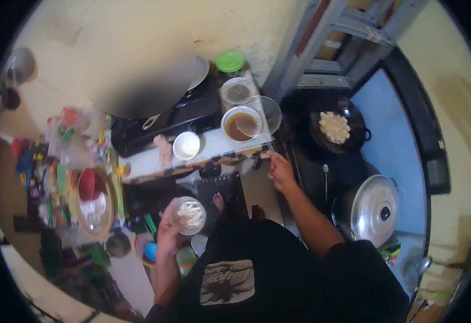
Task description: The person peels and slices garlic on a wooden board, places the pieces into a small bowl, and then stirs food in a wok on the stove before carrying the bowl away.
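Observation:
My left hand is closed around a small see-through bowl with white strips in it, held low in front of my body. In my right hand is the handle of a round wire skimmer. Its mesh overlaps the right side of a white bowl of brown liquid on the counter. Behind that bowl stands a container with a greyish filling. To the right, a black wok on the stove holds pale pieces of food.
A large lidded pot stands at the right, with a spoon beside it. On the counter are a white cup and a green-lidded tub. Stacked dishes and a red bowl crowd the left.

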A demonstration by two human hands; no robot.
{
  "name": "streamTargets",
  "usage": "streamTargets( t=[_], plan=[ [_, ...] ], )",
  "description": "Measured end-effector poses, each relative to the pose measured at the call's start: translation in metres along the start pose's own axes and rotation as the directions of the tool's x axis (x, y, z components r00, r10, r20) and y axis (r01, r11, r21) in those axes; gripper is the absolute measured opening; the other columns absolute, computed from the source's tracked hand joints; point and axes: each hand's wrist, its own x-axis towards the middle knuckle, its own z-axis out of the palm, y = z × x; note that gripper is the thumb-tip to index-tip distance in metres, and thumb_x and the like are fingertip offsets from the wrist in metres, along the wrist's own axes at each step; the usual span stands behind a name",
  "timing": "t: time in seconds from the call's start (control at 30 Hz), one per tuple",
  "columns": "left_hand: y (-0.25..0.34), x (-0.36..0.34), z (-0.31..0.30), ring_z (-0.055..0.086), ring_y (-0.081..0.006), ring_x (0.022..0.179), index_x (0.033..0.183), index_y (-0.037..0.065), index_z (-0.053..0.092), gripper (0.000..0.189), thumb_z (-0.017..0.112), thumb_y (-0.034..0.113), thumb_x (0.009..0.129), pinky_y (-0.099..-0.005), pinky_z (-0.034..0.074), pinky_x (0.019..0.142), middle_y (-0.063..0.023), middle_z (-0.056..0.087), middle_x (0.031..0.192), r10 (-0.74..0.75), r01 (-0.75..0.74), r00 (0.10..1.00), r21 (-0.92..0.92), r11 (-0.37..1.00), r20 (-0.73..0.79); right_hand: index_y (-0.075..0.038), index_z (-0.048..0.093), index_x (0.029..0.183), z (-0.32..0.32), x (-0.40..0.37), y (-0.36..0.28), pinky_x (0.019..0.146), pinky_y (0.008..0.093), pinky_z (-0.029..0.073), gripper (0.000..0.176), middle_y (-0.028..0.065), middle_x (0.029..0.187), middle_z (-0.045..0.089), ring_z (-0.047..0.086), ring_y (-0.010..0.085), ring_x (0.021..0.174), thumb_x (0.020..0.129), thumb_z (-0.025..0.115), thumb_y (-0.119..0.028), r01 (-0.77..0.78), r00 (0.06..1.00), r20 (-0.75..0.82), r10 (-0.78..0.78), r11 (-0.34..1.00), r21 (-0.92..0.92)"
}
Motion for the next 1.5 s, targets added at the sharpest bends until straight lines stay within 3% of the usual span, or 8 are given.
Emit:
streamTargets(
  t=[0.33, 0.43, 0.63, 0.73, 0.87, 1.0, 1.07, 1.5],
  plan=[
    [-0.054, -0.140, -0.017, 0.045, -0.0255, 0.131, 0.148, 0.004, 0.031, 0.064, 0.060, 0.027, 0.095, -0.0416, 0.037, 0.110, -0.0129, 0.045, 0.142, 0.212, -0.227, 0.915, -0.002, 0.974, -0.343, -0.014, 0.054, 0.124, 0.014, 0.061, 0.070, 0.053, 0.0276, 0.043, 0.037, 0.0017, 0.083, 0.060, 0.050, 0.0118, 0.064, 0.094, 0.058, -0.035, -0.024, 0.994, 0.101, 0.051, 0.967, -0.253],
    [-0.058, -0.176, -0.037, 0.045, -0.0249, 0.131, 0.149, 0.006, 0.030, 0.058, 0.053, 0.025, 0.099, -0.0418, 0.037, 0.110, -0.0116, 0.044, 0.144, 0.289, -0.358, 0.861, -0.094, 0.929, -0.418, -0.020, 0.048, 0.128, -0.005, 0.063, 0.075, 0.081, 0.0398, 0.044, 0.039, 0.0051, 0.113, 0.059, 0.052, 0.0182, 0.096, 0.094, 0.057, -0.037, -0.003, 0.982, 0.166, 0.089, 0.888, -0.459],
    [-0.077, -0.296, -0.068, 0.045, -0.0223, 0.131, 0.150, 0.011, 0.029, 0.054, 0.049, 0.023, 0.101, -0.0416, 0.038, 0.108, -0.0077, 0.043, 0.145, 0.327, -0.581, 0.658, -0.181, 0.794, -0.678, -0.020, 0.056, 0.108, 0.011, -0.002, 0.089, 0.059, 0.0270, 0.037, 0.033, -0.0053, 0.085, 0.052, 0.046, 0.0081, 0.070, 0.094, 0.053, -0.050, 0.026, 1.000, 0.012, -0.024, 0.710, -0.704],
    [-0.097, -0.377, -0.096, 0.044, -0.0217, 0.132, 0.151, 0.012, 0.028, 0.055, 0.049, 0.022, 0.101, -0.0414, 0.038, 0.108, -0.0063, 0.043, 0.145, 0.374, -0.678, 0.534, -0.119, 0.726, -0.758, -0.009, 0.054, 0.129, 0.068, -0.060, 0.128, 0.074, 0.0272, 0.044, 0.043, 0.0068, 0.119, 0.059, 0.055, 0.0142, 0.101, 0.096, 0.059, -0.036, 0.098, 0.969, 0.204, 0.139, 0.543, -0.834],
    [-0.148, -0.516, -0.158, 0.043, -0.0211, 0.133, 0.152, 0.012, 0.027, 0.057, 0.051, 0.019, 0.100, -0.0392, 0.036, 0.110, -0.0068, 0.042, 0.146, 0.441, -0.724, 0.439, -0.019, 0.689, -0.783, -0.003, 0.053, 0.134, 0.195, -0.252, 0.232, 0.092, 0.0282, 0.044, 0.043, 0.0072, 0.119, 0.062, 0.057, 0.0138, 0.104, 0.097, 0.059, -0.025, 0.675, 0.632, 0.775, -0.005, 0.495, -0.547],
    [-0.177, -0.635, -0.195, 0.044, -0.0209, 0.133, 0.152, 0.012, 0.025, 0.064, 0.053, 0.006, 0.095, -0.0375, 0.037, 0.109, -0.0089, 0.041, 0.147, 0.386, -0.745, 0.403, -0.052, 0.665, -0.830, -0.002, 0.065, 0.118, 0.259, -0.500, 0.319, 0.088, 0.0289, 0.048, 0.028, 0.0053, 0.110, 0.065, 0.060, 0.0135, 0.095, 0.091, 0.065, -0.011, 0.771, 0.224, 0.962, 0.155, 0.575, -0.272],
    [-0.187, -0.694, -0.204, 0.045, -0.0207, 0.132, 0.153, 0.012, 0.024, 0.068, 0.053, 0.003, 0.092, -0.0369, 0.038, 0.108, -0.0096, 0.042, 0.146, 0.345, -0.760, 0.326, -0.027, 0.650, -0.880, -0.004, 0.066, 0.116, 0.267, -0.607, 0.349, 0.084, 0.0279, 0.049, 0.027, 0.0044, 0.106, 0.066, 0.060, 0.0116, 0.091, 0.090, 0.066, -0.008, 0.873, -0.240, 0.930, 0.280, 0.482, 0.080],
    [-0.278, -0.820, -0.244, 0.046, -0.0178, 0.127, 0.155, 0.012, 0.014, 0.080, 0.064, 0.015, 0.093, -0.0315, 0.048, 0.094, -0.0081, 0.039, 0.147, 0.249, -0.813, 0.045, 0.109, 0.571, -0.967, -0.003, 0.039, 0.143, 0.237, -0.802, 0.594, 0.095, 0.0307, 0.045, 0.051, 0.0105, 0.127, 0.056, 0.054, 0.0156, 0.115, 0.097, 0.058, -0.014, 0.463, -0.655, 0.241, 0.717, 0.632, -0.622]
  ],
)
